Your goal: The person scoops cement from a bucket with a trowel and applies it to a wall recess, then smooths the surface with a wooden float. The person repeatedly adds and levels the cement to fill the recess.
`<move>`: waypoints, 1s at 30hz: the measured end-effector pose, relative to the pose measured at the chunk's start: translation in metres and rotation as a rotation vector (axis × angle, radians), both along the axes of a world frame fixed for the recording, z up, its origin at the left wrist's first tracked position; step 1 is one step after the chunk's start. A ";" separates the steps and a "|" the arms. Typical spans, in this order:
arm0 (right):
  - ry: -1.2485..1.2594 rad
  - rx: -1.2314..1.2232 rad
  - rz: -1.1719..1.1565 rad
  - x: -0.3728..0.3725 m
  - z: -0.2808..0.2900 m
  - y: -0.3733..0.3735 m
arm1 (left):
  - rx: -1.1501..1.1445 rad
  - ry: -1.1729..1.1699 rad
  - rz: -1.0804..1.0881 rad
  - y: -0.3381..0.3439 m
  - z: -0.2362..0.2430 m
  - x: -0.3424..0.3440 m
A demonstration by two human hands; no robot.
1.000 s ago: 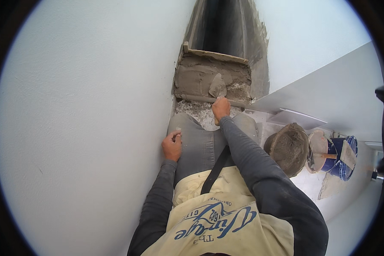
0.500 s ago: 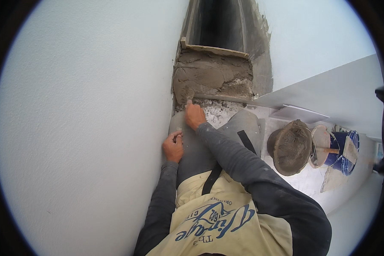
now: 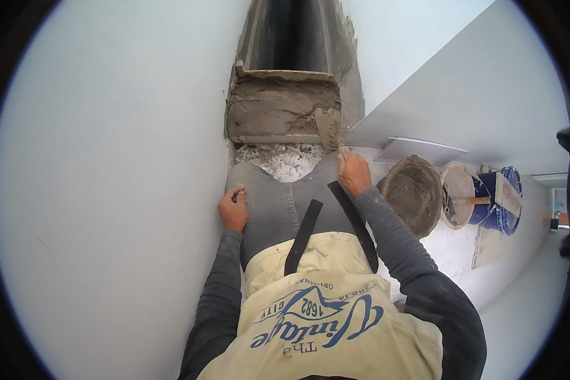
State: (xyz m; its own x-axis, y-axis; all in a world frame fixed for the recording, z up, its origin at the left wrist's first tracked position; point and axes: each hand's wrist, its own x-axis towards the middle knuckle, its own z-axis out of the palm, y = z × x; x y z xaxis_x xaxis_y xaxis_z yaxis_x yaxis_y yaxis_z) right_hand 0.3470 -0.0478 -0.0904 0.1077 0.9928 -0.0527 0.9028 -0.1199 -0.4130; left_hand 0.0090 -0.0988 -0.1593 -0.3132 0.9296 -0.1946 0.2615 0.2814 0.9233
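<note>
My right hand [image 3: 354, 171] is closed round the handle end of a trowel, whose mortar-smeared blade [image 3: 329, 128] lies at the right front corner of a bed of wet grey mortar [image 3: 269, 107]. The handle is mostly hidden by the fingers. Near my left knee, beside the white wall, my left hand [image 3: 234, 209] is pinched closed; what it holds, if anything, is too small to make out. A thin wooden strip [image 3: 288, 75] borders the mortar at the back, and a pale straight edge [image 3: 275, 139] runs along its front.
A bucket of mortar [image 3: 415, 196] stands to the right of my right hand. Beyond it are a dirty pail [image 3: 458, 183] and a blue bucket [image 3: 484, 183]. A white wall [image 3: 120, 190] rises close on my left; a dark opening [image 3: 291, 38] lies past the strip.
My right hand has swung from the mortar's left front corner to its right front corner with the trowel. The view has shifted; my left hand stays by the left knee.
</note>
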 end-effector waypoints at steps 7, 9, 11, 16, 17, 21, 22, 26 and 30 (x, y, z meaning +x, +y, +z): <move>0.097 0.352 0.050 0.083 0.139 -0.145 | -0.010 -0.006 -0.033 0.003 0.004 0.007; 0.037 0.282 -0.030 0.105 0.162 -0.184 | -0.012 0.023 -0.061 0.003 0.006 0.011; -0.053 0.338 -0.095 0.124 0.163 -0.214 | 0.026 0.073 -0.061 0.005 0.006 0.014; -0.296 -0.208 -0.210 0.156 0.129 -0.241 | 0.101 0.267 0.002 0.047 0.004 0.014; -0.283 -0.120 -0.155 0.159 0.124 -0.242 | 0.228 0.310 0.012 0.063 0.003 0.014; -0.248 -0.038 -0.169 0.164 0.114 -0.230 | 0.076 0.472 0.070 0.138 -0.010 0.018; -0.198 -0.047 -0.174 0.163 0.114 -0.226 | 0.024 0.510 0.059 0.155 -0.013 0.020; -0.109 -0.105 -0.291 0.154 0.114 -0.217 | -0.122 0.691 0.012 0.207 -0.027 0.030; -0.048 -0.152 -0.390 0.147 0.111 -0.223 | -0.240 0.777 0.000 0.232 -0.034 0.037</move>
